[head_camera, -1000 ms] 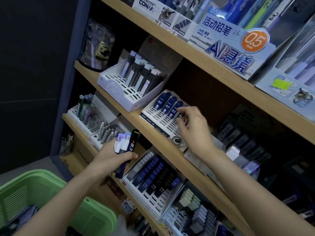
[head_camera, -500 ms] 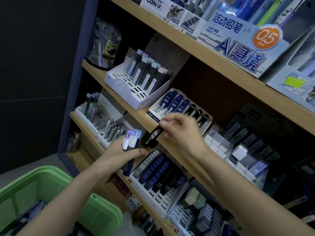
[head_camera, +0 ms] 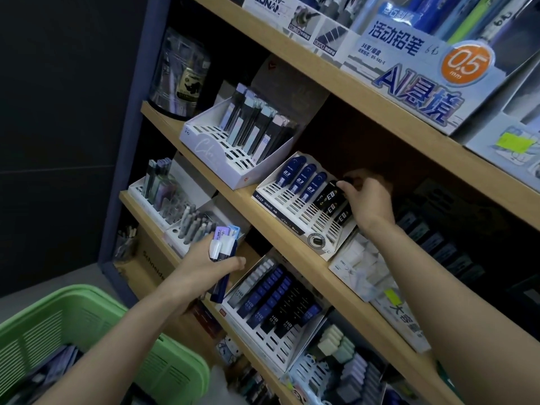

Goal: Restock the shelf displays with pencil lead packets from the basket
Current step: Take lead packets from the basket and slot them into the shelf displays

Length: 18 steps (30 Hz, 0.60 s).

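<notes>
Up at the shelf (head_camera: 280, 241), pinching a black lead packet (head_camera: 328, 195) in its tray (head_camera: 292, 213) with right hand (head_camera: 368, 201), clutching spare packets (head_camera: 223, 249) in left hand (head_camera: 204, 271).

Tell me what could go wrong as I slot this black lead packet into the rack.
The right hand pinches the black packet only at its top end, so it might tilt and knock the blue packets beside it. The left hand grips a fanned bundle of spare packets; one could slip out.
</notes>
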Each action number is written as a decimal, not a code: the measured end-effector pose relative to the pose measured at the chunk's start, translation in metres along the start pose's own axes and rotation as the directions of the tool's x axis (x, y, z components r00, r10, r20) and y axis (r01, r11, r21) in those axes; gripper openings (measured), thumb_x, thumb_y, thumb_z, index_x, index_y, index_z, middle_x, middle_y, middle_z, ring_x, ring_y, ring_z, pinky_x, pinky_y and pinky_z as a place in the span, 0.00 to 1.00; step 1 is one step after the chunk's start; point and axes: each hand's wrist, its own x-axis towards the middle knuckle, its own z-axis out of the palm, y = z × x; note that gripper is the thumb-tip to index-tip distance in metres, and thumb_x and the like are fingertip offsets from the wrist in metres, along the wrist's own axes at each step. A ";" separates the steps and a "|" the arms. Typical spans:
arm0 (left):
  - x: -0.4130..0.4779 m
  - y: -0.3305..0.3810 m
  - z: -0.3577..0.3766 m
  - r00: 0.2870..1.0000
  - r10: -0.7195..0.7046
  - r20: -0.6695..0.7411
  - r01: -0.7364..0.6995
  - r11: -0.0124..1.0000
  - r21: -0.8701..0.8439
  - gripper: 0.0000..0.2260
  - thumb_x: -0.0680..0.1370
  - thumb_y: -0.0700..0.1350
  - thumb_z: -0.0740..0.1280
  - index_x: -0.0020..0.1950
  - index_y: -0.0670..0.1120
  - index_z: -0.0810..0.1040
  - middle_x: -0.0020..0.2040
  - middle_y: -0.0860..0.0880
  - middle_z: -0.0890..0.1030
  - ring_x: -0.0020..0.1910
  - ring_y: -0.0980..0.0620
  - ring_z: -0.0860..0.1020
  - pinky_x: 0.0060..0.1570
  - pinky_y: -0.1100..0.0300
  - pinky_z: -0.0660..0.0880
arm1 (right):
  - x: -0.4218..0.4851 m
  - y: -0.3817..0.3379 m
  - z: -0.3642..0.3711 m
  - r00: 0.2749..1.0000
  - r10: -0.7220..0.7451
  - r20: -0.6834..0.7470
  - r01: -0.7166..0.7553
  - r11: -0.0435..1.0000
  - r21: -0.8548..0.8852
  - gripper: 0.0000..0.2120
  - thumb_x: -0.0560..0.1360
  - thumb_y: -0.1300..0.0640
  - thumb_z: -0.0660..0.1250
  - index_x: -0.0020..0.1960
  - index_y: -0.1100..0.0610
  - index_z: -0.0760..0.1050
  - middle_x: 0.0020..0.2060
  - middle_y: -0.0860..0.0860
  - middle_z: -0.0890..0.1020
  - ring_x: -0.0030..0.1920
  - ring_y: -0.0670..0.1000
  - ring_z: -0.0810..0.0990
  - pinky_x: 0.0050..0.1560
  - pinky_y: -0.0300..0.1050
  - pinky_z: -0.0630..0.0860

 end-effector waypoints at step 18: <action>0.008 -0.004 -0.001 1.000 -0.024 -0.001 0.024 1.000 -0.008 0.14 0.73 0.40 0.71 0.52 0.35 0.71 0.37 0.43 0.74 0.30 0.52 0.76 0.31 0.64 0.73 | 0.012 0.006 0.010 0.981 -0.161 0.111 0.162 0.987 -0.002 0.13 0.79 0.52 0.63 0.61 0.55 0.76 0.53 0.53 0.81 0.51 0.50 0.80 0.50 0.42 0.75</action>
